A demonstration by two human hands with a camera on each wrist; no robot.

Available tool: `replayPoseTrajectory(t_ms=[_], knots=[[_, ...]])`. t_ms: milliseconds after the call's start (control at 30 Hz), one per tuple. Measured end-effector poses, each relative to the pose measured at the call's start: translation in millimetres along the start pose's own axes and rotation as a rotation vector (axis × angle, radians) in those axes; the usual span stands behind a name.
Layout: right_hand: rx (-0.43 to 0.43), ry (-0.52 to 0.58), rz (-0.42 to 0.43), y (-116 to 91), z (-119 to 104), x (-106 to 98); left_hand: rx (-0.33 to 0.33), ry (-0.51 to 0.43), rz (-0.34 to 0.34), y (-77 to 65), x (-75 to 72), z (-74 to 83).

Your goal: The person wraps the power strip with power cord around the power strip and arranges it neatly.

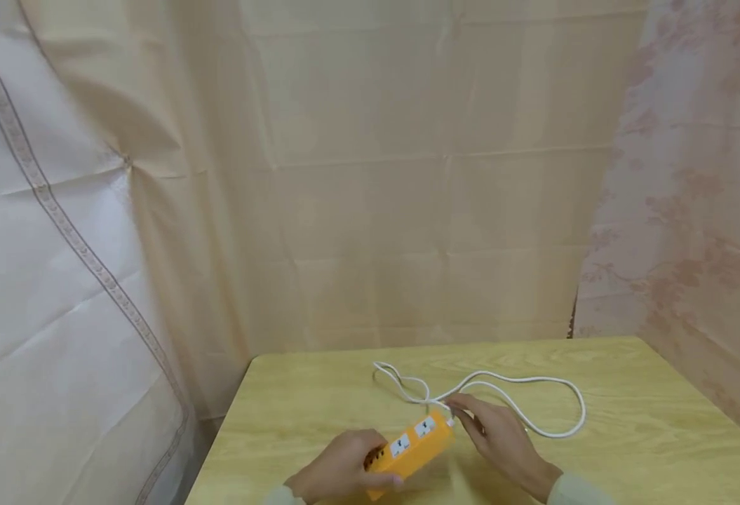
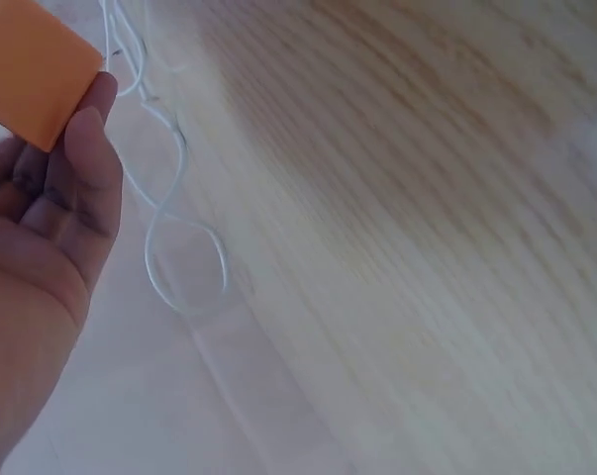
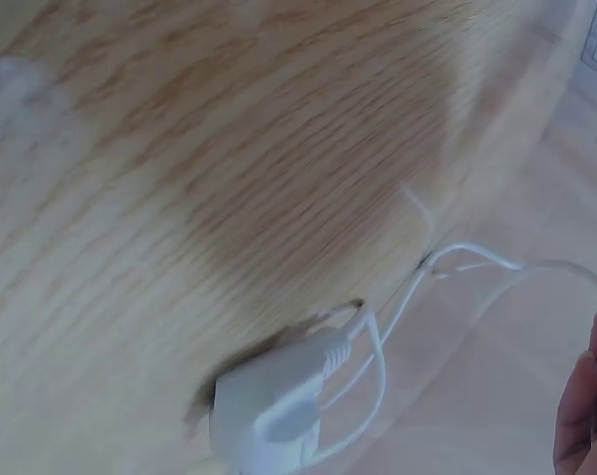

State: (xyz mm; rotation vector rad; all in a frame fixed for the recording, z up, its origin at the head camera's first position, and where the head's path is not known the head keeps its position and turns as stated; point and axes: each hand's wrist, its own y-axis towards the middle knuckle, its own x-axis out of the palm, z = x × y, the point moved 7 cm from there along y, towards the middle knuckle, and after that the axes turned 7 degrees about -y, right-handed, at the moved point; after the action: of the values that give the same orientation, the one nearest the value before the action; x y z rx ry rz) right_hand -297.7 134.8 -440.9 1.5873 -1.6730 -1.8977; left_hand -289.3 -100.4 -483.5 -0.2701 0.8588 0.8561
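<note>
My left hand (image 1: 344,464) grips an orange power strip (image 1: 416,459) by its near end. Two white socket panels show on the strip's upper face, tilted toward the far right. In the left wrist view, its orange end (image 2: 39,74) stands out past the fingertips. At the strip's far end, my right hand (image 1: 499,433) pinches the white cord (image 1: 536,380) close to where it leaves the strip. The cord lies in loose loops beyond and to the right of the hands. A bulky white plug (image 3: 268,411) shows in the right wrist view, on the tabletop below the right hand.
A wood-grain table (image 1: 294,393) lies under both hands. Behind it hangs a beige curtain (image 1: 433,210). A pale sheet (image 1: 48,280) hangs at the left and a flowered one (image 1: 698,210) at the right.
</note>
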Motion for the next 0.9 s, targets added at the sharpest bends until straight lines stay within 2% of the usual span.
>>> replayPoseTrajectory(t_ms=[67,167,200,267,400,500,667,800,900], knots=[[0.001,0.009,0.004,-0.7,0.1,-0.1,0.028,0.032,-0.057,-0.8,7.5,3.3],[-0.004,0.029,-0.013,-2.9,-1.3,2.8,0.116,0.109,-0.133,-1.9,20.5,11.9],[-0.009,0.041,-0.027,-3.8,-2.2,4.6,0.150,0.136,-0.141,-2.1,23.4,14.7],[-0.012,0.064,-0.054,-6.2,-3.2,8.0,0.172,0.143,-0.141,-2.5,26.6,17.8],[0.034,0.140,-0.129,-11.3,-0.8,14.2,0.057,-0.051,-0.120,-3.5,24.2,10.5],[0.070,0.221,-0.206,-15.8,0.4,18.1,0.009,-0.202,-0.085,-5.2,18.4,5.7],[0.085,0.382,-0.300,-19.7,-3.8,23.9,0.031,-0.346,-0.052,-6.8,8.7,8.5],[0.138,0.423,-0.283,-16.0,-5.5,26.7,0.062,-0.399,-0.073,-5.4,9.4,15.3],[0.185,0.423,-0.269,-13.0,-7.3,29.7,0.080,-0.398,-0.068,-4.2,10.8,20.6]])
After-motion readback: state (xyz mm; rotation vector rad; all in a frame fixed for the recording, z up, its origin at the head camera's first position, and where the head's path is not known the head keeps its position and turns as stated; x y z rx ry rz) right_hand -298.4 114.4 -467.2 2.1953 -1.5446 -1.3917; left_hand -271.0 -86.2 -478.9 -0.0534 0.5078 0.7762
